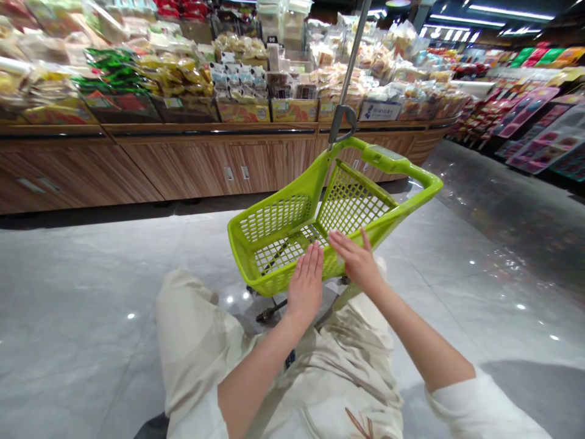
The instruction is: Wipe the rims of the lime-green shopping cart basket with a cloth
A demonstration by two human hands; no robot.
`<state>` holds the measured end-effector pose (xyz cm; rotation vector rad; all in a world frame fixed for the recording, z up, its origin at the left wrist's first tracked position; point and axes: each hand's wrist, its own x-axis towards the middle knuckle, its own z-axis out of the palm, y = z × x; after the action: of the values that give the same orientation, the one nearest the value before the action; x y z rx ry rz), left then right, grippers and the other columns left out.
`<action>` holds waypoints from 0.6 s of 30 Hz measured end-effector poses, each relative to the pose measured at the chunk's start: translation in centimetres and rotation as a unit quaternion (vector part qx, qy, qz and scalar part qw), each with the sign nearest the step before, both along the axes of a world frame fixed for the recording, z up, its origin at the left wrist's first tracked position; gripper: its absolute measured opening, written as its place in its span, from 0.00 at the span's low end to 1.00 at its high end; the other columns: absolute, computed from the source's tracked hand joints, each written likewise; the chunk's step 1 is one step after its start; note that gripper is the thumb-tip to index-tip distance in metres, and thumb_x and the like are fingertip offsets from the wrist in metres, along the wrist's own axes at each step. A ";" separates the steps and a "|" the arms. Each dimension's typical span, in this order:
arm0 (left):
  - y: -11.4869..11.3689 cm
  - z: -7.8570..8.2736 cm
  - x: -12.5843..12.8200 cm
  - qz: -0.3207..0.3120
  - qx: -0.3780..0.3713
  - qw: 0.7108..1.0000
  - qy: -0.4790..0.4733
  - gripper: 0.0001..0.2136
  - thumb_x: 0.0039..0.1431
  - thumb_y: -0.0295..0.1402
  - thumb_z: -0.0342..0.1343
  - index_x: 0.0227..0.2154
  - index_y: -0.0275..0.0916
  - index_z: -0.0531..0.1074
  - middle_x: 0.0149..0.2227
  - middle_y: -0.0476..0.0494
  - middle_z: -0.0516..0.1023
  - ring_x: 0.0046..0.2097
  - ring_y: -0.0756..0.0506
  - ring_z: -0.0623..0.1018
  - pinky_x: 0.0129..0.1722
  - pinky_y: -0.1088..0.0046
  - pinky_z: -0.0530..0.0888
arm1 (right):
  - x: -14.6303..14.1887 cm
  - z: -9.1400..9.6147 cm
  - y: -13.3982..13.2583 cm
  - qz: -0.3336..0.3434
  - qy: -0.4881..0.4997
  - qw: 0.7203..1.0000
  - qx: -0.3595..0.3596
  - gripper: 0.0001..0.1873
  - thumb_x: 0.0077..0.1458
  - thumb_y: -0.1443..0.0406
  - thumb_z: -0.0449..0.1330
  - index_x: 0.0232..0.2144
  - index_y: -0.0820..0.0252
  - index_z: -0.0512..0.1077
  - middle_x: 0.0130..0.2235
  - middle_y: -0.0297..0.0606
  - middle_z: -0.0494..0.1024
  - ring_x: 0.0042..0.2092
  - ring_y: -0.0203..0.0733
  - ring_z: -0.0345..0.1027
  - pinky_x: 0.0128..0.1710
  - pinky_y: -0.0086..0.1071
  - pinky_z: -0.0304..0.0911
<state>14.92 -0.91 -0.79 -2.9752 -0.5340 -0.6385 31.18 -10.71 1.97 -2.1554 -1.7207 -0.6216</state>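
Note:
A green plastic shopping cart (274, 213) stands just in front of me, with no goods visible in its basket. Its handle (388, 157) is at the far right end. My left hand (307, 281) is held out flat with straight fingers by the cart's near side. To its right, my right hand (356, 259) is also flat, fingers stretched and thumb apart, in front of the near rim. Neither hand holds anything. Whether the fingers touch the cart, I cannot tell.
A wooden display counter (183, 167) piled with packaged snacks (183, 79) runs behind the cart. From the cart's handle end rises a grey pole (351, 61). More shelves (534, 122) stand at the right. The floor (91, 292) is shiny grey tile.

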 end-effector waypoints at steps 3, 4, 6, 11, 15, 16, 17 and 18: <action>0.1 0.0 -0.1 -0.010 -0.002 1.000 -0.006 0.39 0.58 0.24 0.47 0.69 0.27 0.32 0.72 0.35 0.38 0.72 0.42 0.41 0.70 0.59 0.53 | 6.1 2.4 -3.1 -0.144 0.001 0.985 0.093 0.36 0.51 0.80 0.46 0.60 0.52 0.66 0.60 0.41 0.72 0.63 0.46 0.63 0.67 0.63 0.26; 0.1 0.0 0.0 -0.012 -0.004 1.000 -0.010 0.39 0.58 0.24 0.47 0.69 0.27 0.32 0.72 0.35 0.38 0.72 0.42 0.41 0.70 0.59 0.53 | 7.6 3.1 -3.7 -0.176 0.007 0.978 0.110 0.35 0.52 0.79 0.47 0.59 0.53 0.66 0.60 0.42 0.72 0.63 0.48 0.63 0.67 0.65 0.25; -0.1 -0.1 0.2 -0.011 -0.010 1.000 -0.014 0.39 0.59 0.24 0.46 0.69 0.28 0.31 0.72 0.36 0.38 0.72 0.42 0.41 0.70 0.59 0.53 | 8.1 3.3 -3.5 -0.208 0.016 0.970 0.128 0.35 0.51 0.78 0.48 0.60 0.55 0.66 0.61 0.45 0.71 0.64 0.51 0.61 0.66 0.67 0.25; -0.4 0.2 0.4 0.002 -0.023 1.000 -0.001 0.37 0.60 0.25 0.45 0.69 0.26 0.33 0.72 0.35 0.39 0.72 0.41 0.42 0.70 0.58 0.52 | -0.4 -0.4 0.7 -0.048 0.023 0.997 0.049 0.40 0.49 0.80 0.46 0.64 0.56 0.61 0.63 0.43 0.68 0.66 0.43 0.58 0.71 0.53 0.33; -0.3 0.4 0.2 0.009 -0.022 1.000 0.007 0.37 0.60 0.26 0.47 0.68 0.24 0.36 0.72 0.35 0.38 0.72 0.40 0.41 0.70 0.58 0.52 | 0.9 0.0 -1.0 -0.002 0.008 1.000 0.021 0.41 0.48 0.81 0.45 0.63 0.54 0.61 0.63 0.40 0.68 0.65 0.41 0.60 0.70 0.54 0.27; -0.2 0.4 0.1 0.007 -0.021 1.000 0.007 0.37 0.60 0.26 0.47 0.69 0.25 0.36 0.72 0.36 0.38 0.72 0.41 0.41 0.70 0.59 0.52 | 2.7 0.7 -2.1 -0.043 0.005 0.998 0.052 0.41 0.48 0.81 0.45 0.62 0.52 0.63 0.62 0.40 0.70 0.64 0.43 0.63 0.69 0.58 0.25; -0.2 0.4 0.1 0.002 -0.020 1.000 0.007 0.38 0.60 0.26 0.47 0.69 0.25 0.36 0.72 0.36 0.38 0.72 0.41 0.41 0.70 0.59 0.52 | 4.6 1.5 -3.0 -0.096 0.006 0.991 0.088 0.39 0.48 0.80 0.46 0.61 0.51 0.64 0.61 0.40 0.71 0.63 0.45 0.63 0.68 0.61 0.23; -0.2 0.3 0.1 -0.002 -0.020 1.000 0.004 0.38 0.60 0.27 0.47 0.69 0.26 0.36 0.72 0.37 0.37 0.72 0.42 0.41 0.70 0.59 0.52 | 6.0 2.1 -3.7 -0.141 0.014 0.983 0.114 0.38 0.49 0.79 0.46 0.60 0.51 0.65 0.60 0.41 0.72 0.63 0.47 0.64 0.67 0.64 0.23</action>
<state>14.97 -1.09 -0.46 -3.0145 -0.5472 -0.6225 37.20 -14.41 4.06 -2.2441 -1.2688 -0.8116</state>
